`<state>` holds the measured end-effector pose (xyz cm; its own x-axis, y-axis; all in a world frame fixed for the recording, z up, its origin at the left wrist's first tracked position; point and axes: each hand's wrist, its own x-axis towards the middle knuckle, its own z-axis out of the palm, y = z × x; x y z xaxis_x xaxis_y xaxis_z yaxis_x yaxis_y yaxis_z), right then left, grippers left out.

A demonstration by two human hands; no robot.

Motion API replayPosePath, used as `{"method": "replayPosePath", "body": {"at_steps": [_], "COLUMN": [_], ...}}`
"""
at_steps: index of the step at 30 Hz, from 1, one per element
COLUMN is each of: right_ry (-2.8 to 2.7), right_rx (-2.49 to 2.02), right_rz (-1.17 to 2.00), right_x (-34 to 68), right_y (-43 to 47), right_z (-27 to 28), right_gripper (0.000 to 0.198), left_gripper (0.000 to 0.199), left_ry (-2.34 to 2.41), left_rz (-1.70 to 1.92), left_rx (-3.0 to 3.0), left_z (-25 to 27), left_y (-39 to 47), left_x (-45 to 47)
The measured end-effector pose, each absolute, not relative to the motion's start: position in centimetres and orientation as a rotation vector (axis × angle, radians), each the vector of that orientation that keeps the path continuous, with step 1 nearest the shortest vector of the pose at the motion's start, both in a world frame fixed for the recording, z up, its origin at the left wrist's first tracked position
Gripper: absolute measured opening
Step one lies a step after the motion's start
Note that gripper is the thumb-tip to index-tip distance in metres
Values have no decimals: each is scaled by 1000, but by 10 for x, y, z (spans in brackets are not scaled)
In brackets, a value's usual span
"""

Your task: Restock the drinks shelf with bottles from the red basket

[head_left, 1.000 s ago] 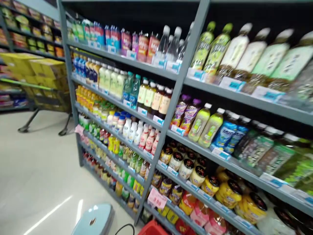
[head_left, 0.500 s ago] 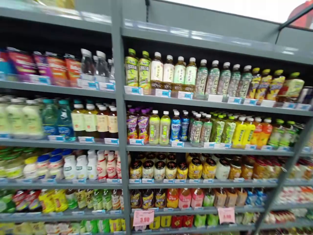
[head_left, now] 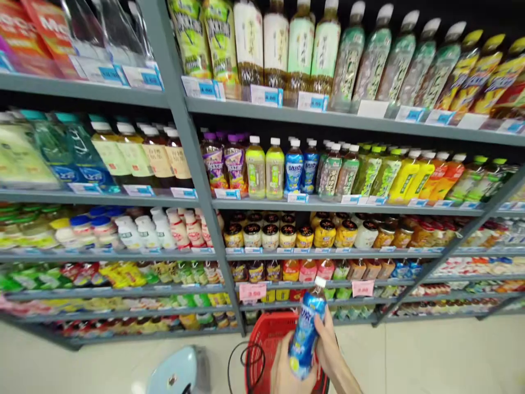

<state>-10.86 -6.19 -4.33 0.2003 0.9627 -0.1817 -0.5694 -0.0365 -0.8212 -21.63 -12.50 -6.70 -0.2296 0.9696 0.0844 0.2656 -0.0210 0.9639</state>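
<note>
A blue-labelled drink bottle (head_left: 305,331) with a white cap is held in both hands, tilted with its cap up and a little to the right. My left hand (head_left: 285,369) wraps round its lower part. On the bottle's right side, my right hand (head_left: 328,346) is closed against it with the thumb on the label. Beneath the hands is a red shopping basket (head_left: 255,345), partly hidden by them; its contents cannot be made out. Similar blue bottles (head_left: 294,169) stand on a shelf ahead.
Grey shelves (head_left: 262,205) full of bottles, jars and pouches span the view. Pink price cards (head_left: 252,291) hang low on them. On the floor at lower left stands a light-blue rounded object (head_left: 174,372), with a black cable (head_left: 230,366) between it and the basket.
The view has tilted down, so the lower shelves, floor and basket now show. Both my hands have come into view with the blue bottle; neither was visible before.
</note>
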Motion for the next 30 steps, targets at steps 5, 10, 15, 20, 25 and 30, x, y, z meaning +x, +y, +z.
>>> {"method": "replayPosePath", "body": {"at_steps": [5, 10, 15, 20, 25, 30], "right_ry": [-404, -428, -452, -483, -436, -405], "right_rx": [-797, -694, -690, -704, -684, -665], "right_rz": [1618, 1679, 1637, 1655, 1659, 1581], "right_x": [-113, -105, -106, -105, -101, -98], "right_y": [-52, -41, -45, -43, -37, -32], "right_z": [-1, 19, 11, 15, 34, 38], "right_gripper": [60, 66, 58, 64, 66, 51], "left_gripper": [69, 58, 50, 48, 61, 73], "left_ry": [1471, 1431, 1441, 1437, 1384, 948], "left_rz": [1383, 1469, 1583, 1668, 1666, 1202], "left_rx": [1705, 1979, 2209, 2182, 1864, 932], "left_z": [-68, -58, -51, -46, -48, -72], "left_y": [-142, -145, -135, -128, -131, -153], "left_x": [-219, -223, -224, -227, -223, -216]}}
